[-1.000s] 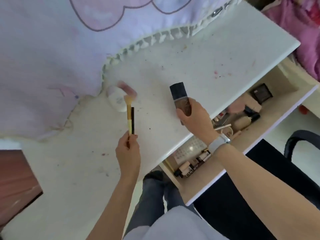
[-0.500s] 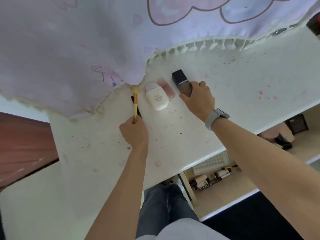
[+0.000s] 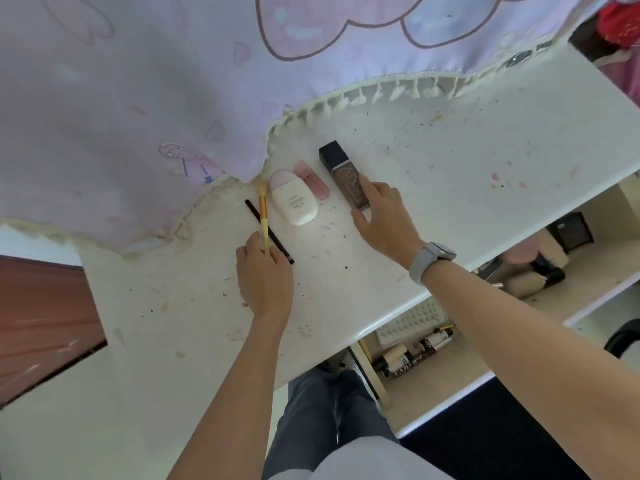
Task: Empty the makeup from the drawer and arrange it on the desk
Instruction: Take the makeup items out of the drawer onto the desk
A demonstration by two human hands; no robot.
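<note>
Far left there's a reddish-brown surface (image 3: 41, 323) past the edge of your counter (image 3: 450, 161), and a pale lilac cartoon-print cloth (image 3: 138, 98) with a cream tassel fringe drapes over the counter's back half. The counter top itself is white but pretty grubby, speckled with dark crumbs and pinkish smudges.

Your left hand (image 3: 265, 277) is curled round the lower end of a yellow-handled makeup brush (image 3: 263, 213), pinching it so it lies across a thin black pencil (image 3: 268, 232) flat on the counter. Just right of the brush sits a white squeeze tube (image 3: 294, 200), and a small pink tube (image 3: 311, 181) lies touching its right side. Next along is a brown foundation bottle (image 3: 346, 178) with a dark square cap, lying flat; your right hand (image 3: 384, 216) rests on its lower end with fingers relaxed and spread, not wrapped round it. There's a grey smartwatch (image 3: 431, 259) on that wrist.

Below the counter's front edge the drawer (image 3: 450, 386) hangs open, with several dark tubes (image 3: 415, 351), a white textured pad (image 3: 412, 318) and, further right, a beige bottle (image 3: 530, 280) and a dark compact (image 3: 571, 232) lying in it. Far right, a black chair edge (image 3: 623, 336) and pink-red fabric (image 3: 620, 19) up in the corner.
</note>
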